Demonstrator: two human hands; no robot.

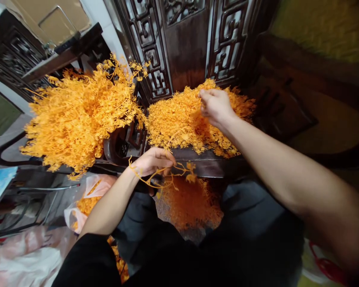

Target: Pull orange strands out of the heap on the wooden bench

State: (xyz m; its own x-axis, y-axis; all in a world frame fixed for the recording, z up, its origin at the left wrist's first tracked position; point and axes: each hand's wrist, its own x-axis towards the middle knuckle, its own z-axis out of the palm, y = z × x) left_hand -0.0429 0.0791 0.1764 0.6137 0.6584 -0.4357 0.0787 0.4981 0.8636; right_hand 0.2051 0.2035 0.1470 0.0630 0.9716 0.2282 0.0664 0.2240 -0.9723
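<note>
My left hand (155, 161) is closed round a thin, branching orange plastic sprig (179, 173), whose bare stems curl over the wrist and out past the fingers. Further forward, my right hand (215, 105) hovers over or touches a heap of orange plastic sprigs (173, 115) on the dark wooden seat (203, 165). Its fingers are pinched together; whatever lies between them is too small or hidden to name. A taller, looser pile of the same orange sprigs (80, 115) rises at the left.
Carved dark wooden panels (187, 52) stand behind the seat. More orange pieces (191, 203) lie low between my knees. At the lower left are a plastic bag (91, 187) holding orange pieces and pale plastic sheeting (26, 259). Something red (329, 267) sits at the lower right.
</note>
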